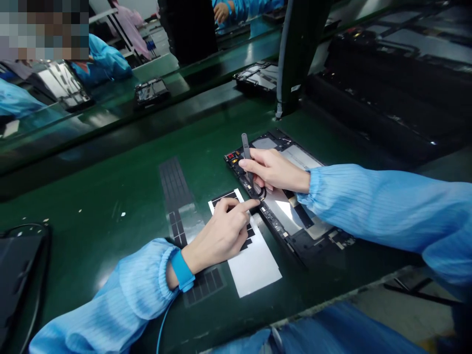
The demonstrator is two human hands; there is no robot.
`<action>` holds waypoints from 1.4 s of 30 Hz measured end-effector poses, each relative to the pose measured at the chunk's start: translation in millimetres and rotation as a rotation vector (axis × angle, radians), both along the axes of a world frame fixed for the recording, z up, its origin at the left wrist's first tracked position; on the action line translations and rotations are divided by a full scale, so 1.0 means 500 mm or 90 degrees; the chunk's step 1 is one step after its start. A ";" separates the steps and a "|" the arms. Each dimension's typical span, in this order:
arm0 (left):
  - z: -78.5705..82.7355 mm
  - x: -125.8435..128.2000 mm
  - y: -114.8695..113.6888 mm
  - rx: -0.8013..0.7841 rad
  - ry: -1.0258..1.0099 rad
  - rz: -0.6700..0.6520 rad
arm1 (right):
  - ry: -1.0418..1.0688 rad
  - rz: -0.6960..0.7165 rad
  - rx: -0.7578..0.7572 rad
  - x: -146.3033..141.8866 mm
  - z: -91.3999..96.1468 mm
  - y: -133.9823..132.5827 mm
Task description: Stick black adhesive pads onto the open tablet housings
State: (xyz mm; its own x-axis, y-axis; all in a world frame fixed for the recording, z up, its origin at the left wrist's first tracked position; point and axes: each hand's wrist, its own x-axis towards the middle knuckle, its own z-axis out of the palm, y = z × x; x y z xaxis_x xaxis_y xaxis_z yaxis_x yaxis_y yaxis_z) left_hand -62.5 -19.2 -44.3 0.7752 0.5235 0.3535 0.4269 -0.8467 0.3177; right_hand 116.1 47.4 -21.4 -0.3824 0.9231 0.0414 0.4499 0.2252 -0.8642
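From my screen I see the right hand [275, 169] closed on dark tweezers [246, 155]. Its fingers [254, 164] pinch the tweezers firmly, and the lower end reaches a small black ring [261, 193] at the edge of an open tablet housing [291, 216]. This housing lies flat on the green counter [110, 211], partly under the right hand. The left hand [221, 236] rests just beside it, over a white backing sheet [254, 268] with black pieces on it. Its index finger [245, 206] stretches toward the housing, and I cannot tell if these fingers hold a small piece.

A blue wrist strap [182, 270] is on the left wrist, with a thin blue cord [162, 324] going down. A dark mesh strip [175, 189] lies on the counter left of the sheet, and a black pouch [18, 275] is near the left edge. Farther away, a black post [298, 54] blocks part of my view. Two other housings [256, 76] lie beyond, and a co-worker's hand [221, 12] shows at the top.
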 end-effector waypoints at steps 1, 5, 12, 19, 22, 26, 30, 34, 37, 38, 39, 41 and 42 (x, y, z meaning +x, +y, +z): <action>0.001 0.000 0.000 -0.008 0.007 -0.001 | -0.001 0.000 -0.002 0.000 0.001 0.000; 0.004 0.003 0.001 -0.018 0.026 -0.004 | -0.020 -0.002 0.000 -0.001 0.005 -0.003; 0.004 0.006 -0.002 0.066 0.094 -0.019 | -0.039 -0.019 0.058 -0.006 0.005 -0.007; -0.004 0.007 -0.010 0.070 0.096 0.051 | -0.057 -0.022 0.089 -0.006 0.002 -0.007; -0.005 0.008 -0.007 0.067 0.092 0.070 | 0.002 -0.038 0.056 -0.004 -0.002 -0.005; 0.001 0.013 -0.004 0.095 0.121 0.060 | 0.117 -0.037 -0.019 0.001 -0.014 -0.001; 0.013 0.016 -0.012 0.124 0.175 -0.014 | 0.141 -0.022 -0.037 0.004 -0.024 0.003; 0.017 0.012 -0.025 0.107 0.158 -0.036 | 0.151 -0.027 -0.029 0.004 -0.026 0.007; 0.012 0.007 -0.031 0.081 0.133 0.009 | 0.163 -0.025 -0.030 0.003 -0.025 0.008; 0.011 0.006 -0.032 0.075 0.129 0.028 | 0.165 -0.024 -0.031 0.003 -0.024 0.008; 0.009 0.005 -0.033 0.070 0.127 0.046 | 0.165 -0.025 -0.032 0.003 -0.024 0.007; 0.007 0.005 -0.035 0.065 0.126 0.070 | 0.162 -0.027 -0.033 0.002 -0.023 0.007; 0.007 0.005 -0.035 0.062 0.126 0.073 | 0.160 -0.026 -0.033 0.002 -0.022 0.007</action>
State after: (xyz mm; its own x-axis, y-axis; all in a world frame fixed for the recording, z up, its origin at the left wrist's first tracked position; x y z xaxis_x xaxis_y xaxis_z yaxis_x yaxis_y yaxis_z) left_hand -60.0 -36.6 -40.8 0.7718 0.5831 0.2535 0.5679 -0.8115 0.1377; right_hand 116.9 50.7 -32.6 -0.3277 0.9411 0.0830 0.2268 0.1637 -0.9601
